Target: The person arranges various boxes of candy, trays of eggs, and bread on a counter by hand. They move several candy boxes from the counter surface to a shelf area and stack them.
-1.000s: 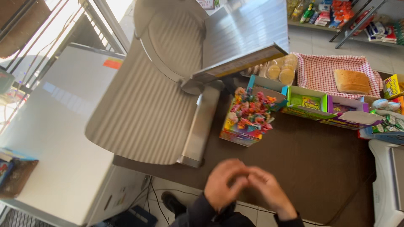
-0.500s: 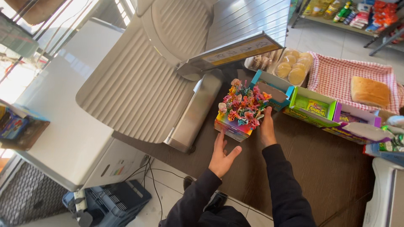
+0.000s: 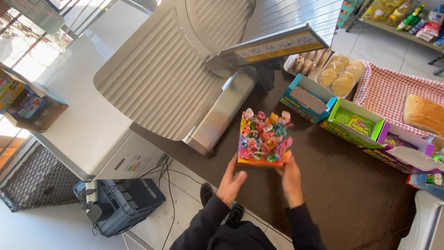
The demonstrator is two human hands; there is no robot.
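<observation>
A colourful box of wrapped lollipops (image 3: 263, 139) stands on the dark brown counter (image 3: 351, 190), beside the base of a metal slicing machine (image 3: 185, 78). My left hand (image 3: 231, 180) is at the box's near left corner, fingers against its lower edge. My right hand (image 3: 290, 178) presses on the box's near right corner. Both hands hold the box between them. Dark sleeves cover both forearms.
Open candy boxes, one blue (image 3: 305, 99), one green (image 3: 354, 122) and one purple (image 3: 402, 148), line the counter's far side. Behind them are packed buns (image 3: 340, 76) and a bread loaf (image 3: 423, 113) on a red checked cloth. A white chest freezer (image 3: 78, 106) and a dark crate (image 3: 122, 201) are at left.
My hands went from clasped together near my body to reaching out and taking the lollipop box from both sides. The view has shifted closer to the counter.
</observation>
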